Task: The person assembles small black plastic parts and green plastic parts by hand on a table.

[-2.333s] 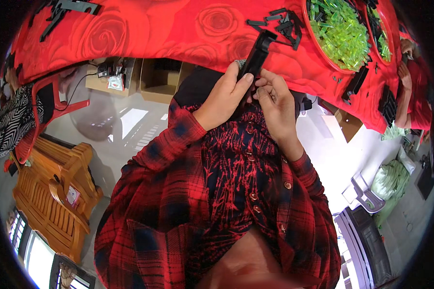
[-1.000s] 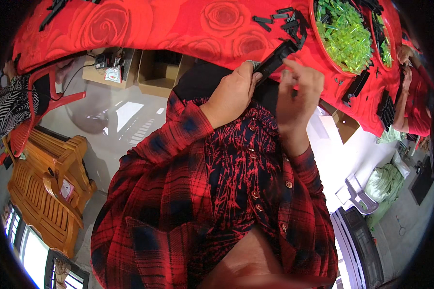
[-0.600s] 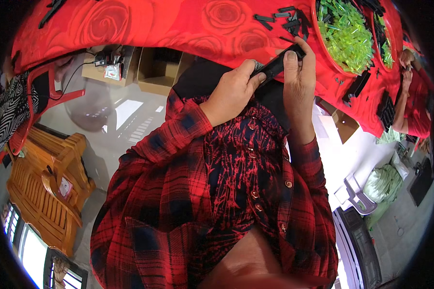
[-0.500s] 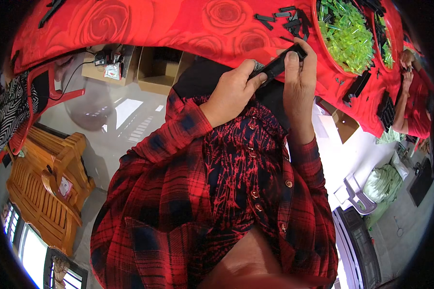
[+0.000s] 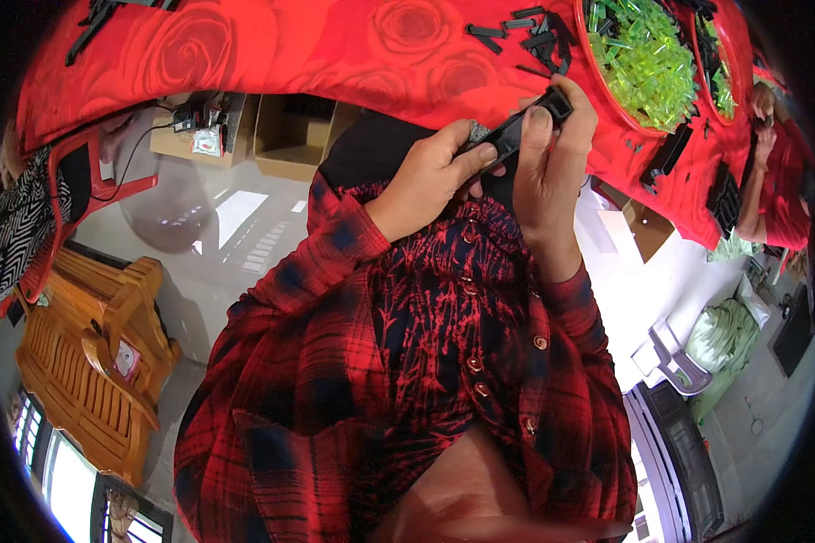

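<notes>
A slim black plastic bar (image 5: 511,138) is held slantwise between my two hands, just off the near edge of the red cloth-covered table. My left hand (image 5: 430,174) grips its lower left end, thumb along the top. A small grey piece (image 5: 477,133) shows beside the left fingers; what it is I cannot tell. At the upper right end, my right hand (image 5: 552,167) pinches the bar between thumb and fingers. Beyond the hands, loose black plastic strips (image 5: 541,43) lie in a heap on the tablecloth (image 5: 335,54).
A red basin (image 5: 596,89) of yellow-green translucent pieces (image 5: 643,68) stands right of the heap, another basin beside it. Longer black bars (image 5: 667,154) lie near the table edge. Another person's arm (image 5: 759,195) is at the far right. Cardboard boxes (image 5: 299,163) and a wooden chair (image 5: 86,362) stand left.
The whole view has shifted slightly. My right hand has moved a little left and nearer, its thumb lower along the bar. Both hands keep hold of it.
</notes>
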`<action>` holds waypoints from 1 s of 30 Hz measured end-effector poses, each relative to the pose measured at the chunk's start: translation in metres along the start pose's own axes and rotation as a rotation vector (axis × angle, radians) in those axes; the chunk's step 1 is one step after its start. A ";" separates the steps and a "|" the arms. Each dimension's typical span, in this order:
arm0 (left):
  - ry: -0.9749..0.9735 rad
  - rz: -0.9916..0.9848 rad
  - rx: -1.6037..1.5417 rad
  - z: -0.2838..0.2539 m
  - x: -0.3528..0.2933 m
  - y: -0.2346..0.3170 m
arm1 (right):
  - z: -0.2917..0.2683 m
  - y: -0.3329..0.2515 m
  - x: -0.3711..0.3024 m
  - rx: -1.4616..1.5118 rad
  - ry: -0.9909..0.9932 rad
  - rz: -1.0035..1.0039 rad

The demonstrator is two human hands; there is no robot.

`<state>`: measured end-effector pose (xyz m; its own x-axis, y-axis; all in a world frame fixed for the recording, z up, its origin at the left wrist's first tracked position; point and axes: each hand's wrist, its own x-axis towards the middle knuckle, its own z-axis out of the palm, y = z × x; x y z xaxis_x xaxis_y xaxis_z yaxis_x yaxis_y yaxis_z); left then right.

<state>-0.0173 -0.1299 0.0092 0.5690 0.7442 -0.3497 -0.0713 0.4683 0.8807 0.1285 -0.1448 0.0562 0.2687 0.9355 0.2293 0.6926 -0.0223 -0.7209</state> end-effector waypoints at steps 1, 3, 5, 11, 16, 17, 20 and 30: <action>-0.019 -0.004 -0.068 0.001 0.000 0.003 | -0.001 -0.002 0.001 -0.008 -0.008 0.035; -0.047 -0.002 -0.133 0.001 0.001 0.006 | -0.001 -0.002 0.001 -0.021 -0.007 0.067; -0.061 -0.097 -0.098 0.000 0.000 0.008 | -0.001 -0.001 -0.004 -0.005 0.005 0.111; -0.074 -0.090 -0.271 0.001 -0.002 0.006 | -0.006 -0.006 -0.010 -0.066 -0.006 -0.017; 0.018 -0.070 -0.197 0.006 -0.007 0.014 | -0.006 -0.009 -0.017 0.010 0.028 0.041; 0.012 -0.064 -0.195 0.006 -0.008 0.015 | -0.007 -0.010 -0.018 -0.030 0.024 0.011; 0.064 -0.010 -0.115 0.008 -0.013 0.018 | -0.010 -0.018 -0.020 -0.062 0.016 -0.016; 0.023 0.052 -0.097 0.002 -0.027 0.006 | -0.013 -0.037 -0.028 -0.114 -0.105 0.015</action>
<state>-0.0311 -0.1481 0.0246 0.5433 0.7790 -0.3130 -0.1793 0.4718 0.8633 0.1043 -0.1746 0.0852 0.2117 0.9665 0.1452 0.7620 -0.0703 -0.6437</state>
